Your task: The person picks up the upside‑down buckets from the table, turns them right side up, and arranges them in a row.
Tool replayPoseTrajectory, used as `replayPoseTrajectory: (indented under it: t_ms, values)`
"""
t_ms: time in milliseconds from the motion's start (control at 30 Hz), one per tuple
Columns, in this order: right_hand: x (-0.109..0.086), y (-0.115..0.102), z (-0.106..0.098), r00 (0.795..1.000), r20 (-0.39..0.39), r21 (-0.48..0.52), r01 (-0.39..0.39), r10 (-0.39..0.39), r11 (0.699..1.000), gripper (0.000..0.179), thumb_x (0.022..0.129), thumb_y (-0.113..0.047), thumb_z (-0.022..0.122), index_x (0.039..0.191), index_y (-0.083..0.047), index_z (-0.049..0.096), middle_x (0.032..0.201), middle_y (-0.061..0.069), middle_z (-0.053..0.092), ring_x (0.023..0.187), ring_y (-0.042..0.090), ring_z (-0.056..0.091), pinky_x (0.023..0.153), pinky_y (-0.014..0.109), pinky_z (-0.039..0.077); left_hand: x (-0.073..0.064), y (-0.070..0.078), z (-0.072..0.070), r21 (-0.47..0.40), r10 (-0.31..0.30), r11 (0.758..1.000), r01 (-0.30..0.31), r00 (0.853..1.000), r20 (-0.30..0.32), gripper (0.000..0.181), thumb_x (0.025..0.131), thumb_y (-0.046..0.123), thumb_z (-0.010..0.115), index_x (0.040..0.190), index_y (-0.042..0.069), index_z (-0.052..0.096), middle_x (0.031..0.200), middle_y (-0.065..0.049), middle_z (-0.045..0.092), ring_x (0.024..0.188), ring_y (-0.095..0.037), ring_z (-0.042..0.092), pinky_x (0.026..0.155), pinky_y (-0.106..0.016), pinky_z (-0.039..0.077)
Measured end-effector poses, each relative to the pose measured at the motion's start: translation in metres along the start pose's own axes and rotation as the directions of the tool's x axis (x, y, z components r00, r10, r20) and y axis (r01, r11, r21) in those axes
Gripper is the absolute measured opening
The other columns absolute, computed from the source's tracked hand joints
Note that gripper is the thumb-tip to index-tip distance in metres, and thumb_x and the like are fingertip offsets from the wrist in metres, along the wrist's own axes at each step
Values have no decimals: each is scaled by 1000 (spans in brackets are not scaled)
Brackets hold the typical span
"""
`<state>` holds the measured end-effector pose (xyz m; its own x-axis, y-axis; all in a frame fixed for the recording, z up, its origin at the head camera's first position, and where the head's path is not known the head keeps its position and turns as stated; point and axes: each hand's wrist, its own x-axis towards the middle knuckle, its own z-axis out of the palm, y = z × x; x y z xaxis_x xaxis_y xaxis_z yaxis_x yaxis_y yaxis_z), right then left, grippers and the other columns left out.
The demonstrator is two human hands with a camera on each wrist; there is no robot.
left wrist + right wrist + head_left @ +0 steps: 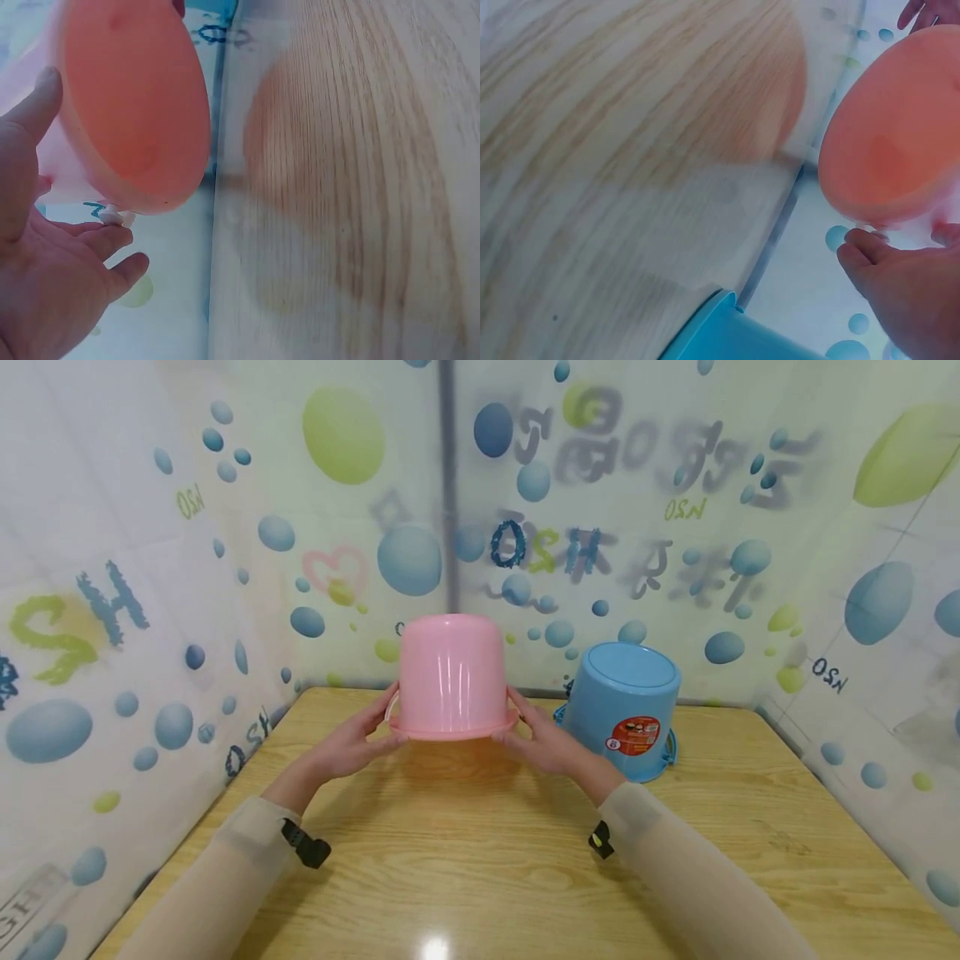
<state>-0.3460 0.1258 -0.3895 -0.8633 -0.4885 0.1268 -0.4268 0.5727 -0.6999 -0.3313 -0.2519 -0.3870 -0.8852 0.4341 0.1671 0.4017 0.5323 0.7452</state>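
Note:
A pink bucket [452,672], bottom up, is held above the wooden table between both hands. My left hand [351,746] grips it at the left side by the rim, thumb on the bucket wall in the left wrist view, the other fingers near the white handle joint [116,215]. My right hand [546,745] holds the opposite side at the rim. The orange-pink inside [135,90] of the bucket faces the left wrist camera. Fingers behind the bucket are partly hidden.
A blue bucket [600,710] with a red label [636,735] stands upside down on the wooden table [450,860], just right of my right hand. Curtains [345,543] printed with blue and green spots enclose the table at the back and both sides.

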Motion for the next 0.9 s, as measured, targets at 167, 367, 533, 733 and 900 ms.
replayPoseTrajectory:
  t_ms: [167, 367, 533, 733, 900]
  values:
    - [-2, -4, -1, 999, -50, 61, 16, -13, 998, 88, 109, -61, 60, 178, -38, 10, 183, 13, 20, 164, 45, 33, 128, 74, 33, -2, 3, 2, -57, 9, 998, -10, 1000, -15, 92, 111, 36, 68, 179, 31, 6, 187, -7, 6, 170, -48, 13, 132, -70, 22]
    - [-2, -5, 3, 995, -102, 110, 3, 8, 994, 83, 109, -63, 58, 177, -41, 15, 166, 20, 28, 156, 41, 34, 126, 73, 36, 0, 4, 6, -145, 22, 989, -27, 999, -40, 87, 114, 35, 63, 178, 33, 5, 187, 0, 2, 171, -46, 13, 132, -67, 25]
    - [-2, -9, 3, 988, -151, 184, 3, 25, 983, 83, 109, -61, 60, 177, -38, 19, 157, 20, 25, 156, 42, 37, 128, 71, 35, 0, 7, 9, -201, 3, 979, -15, 998, -58, 82, 114, 37, 61, 177, 40, 7, 187, -3, 7, 171, -44, 14, 132, -67, 27]
    - [-1, -12, 5, 982, -188, 243, 43, 3, 969, 81, 111, -55, 61, 177, -31, 21, 158, 24, 25, 161, 43, 36, 133, 60, 33, 3, 14, 10, -216, -2, 976, -21, 994, -108, 76, 115, 39, 58, 175, 49, 12, 184, -6, 21, 172, -39, 12, 132, -77, 17]
    - [-1, -15, 5, 978, -205, 253, 100, -47, 962, 75, 114, -45, 58, 177, -26, 22, 167, 22, 29, 161, 43, 36, 134, 61, 33, 2, 20, 9, -198, -15, 980, -16, 988, -153, 77, 114, 40, 62, 174, 51, 16, 184, -3, 24, 170, -42, 15, 130, -80, 19]
